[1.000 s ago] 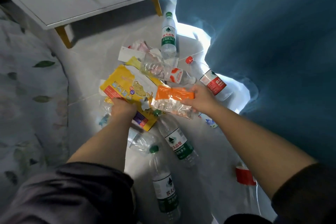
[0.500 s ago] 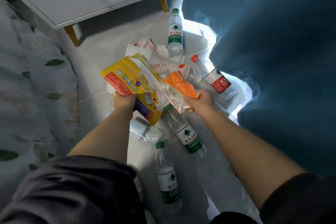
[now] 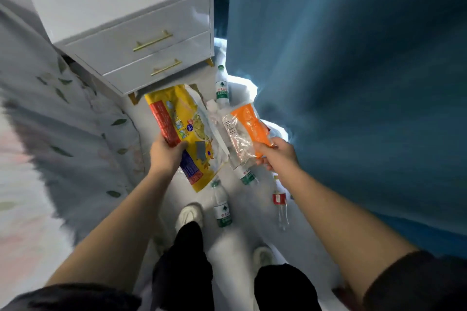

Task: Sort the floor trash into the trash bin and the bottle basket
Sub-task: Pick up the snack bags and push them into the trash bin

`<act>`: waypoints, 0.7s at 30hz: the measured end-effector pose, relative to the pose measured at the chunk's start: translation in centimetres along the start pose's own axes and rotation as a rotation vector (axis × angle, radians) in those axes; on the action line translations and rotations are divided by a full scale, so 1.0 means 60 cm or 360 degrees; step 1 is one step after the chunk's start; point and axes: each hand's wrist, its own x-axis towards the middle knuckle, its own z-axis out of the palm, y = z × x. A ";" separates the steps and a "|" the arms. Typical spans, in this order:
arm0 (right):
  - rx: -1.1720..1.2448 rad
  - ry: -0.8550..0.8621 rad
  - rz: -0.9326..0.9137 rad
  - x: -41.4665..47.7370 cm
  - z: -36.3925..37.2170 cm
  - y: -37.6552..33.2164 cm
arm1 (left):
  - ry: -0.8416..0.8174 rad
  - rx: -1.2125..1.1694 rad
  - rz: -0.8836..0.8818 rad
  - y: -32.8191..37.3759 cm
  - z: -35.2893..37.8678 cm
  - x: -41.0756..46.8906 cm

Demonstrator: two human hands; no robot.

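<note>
Head: left hand point(image 3: 166, 156), yellow bag point(image 3: 178, 118); right hand point(image 3: 277, 156), wrapper point(image 3: 249, 127)

We are holding yellow snack bag point(image 3: 182, 121) in left hand point(image 3: 164, 156), gripping its red edge. With right hand point(image 3: 278, 156) we are pinching orange-and-clear wrapper point(image 3: 252, 124). Both are hanging above floor point(image 3: 250, 212). Green-label bottle point(image 3: 222, 206) is lying beside white shoe point(image 3: 189, 213), second bottle point(image 3: 222, 87) lying near nightstand point(image 3: 141, 33) leg, beside blue curtain point(image 3: 353, 83).
</note>
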 end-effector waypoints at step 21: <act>0.0916 0.0697 -0.0124 -0.633 -0.239 -0.104 | -0.0933 0.0504 0.0771 0.395 -0.150 -0.502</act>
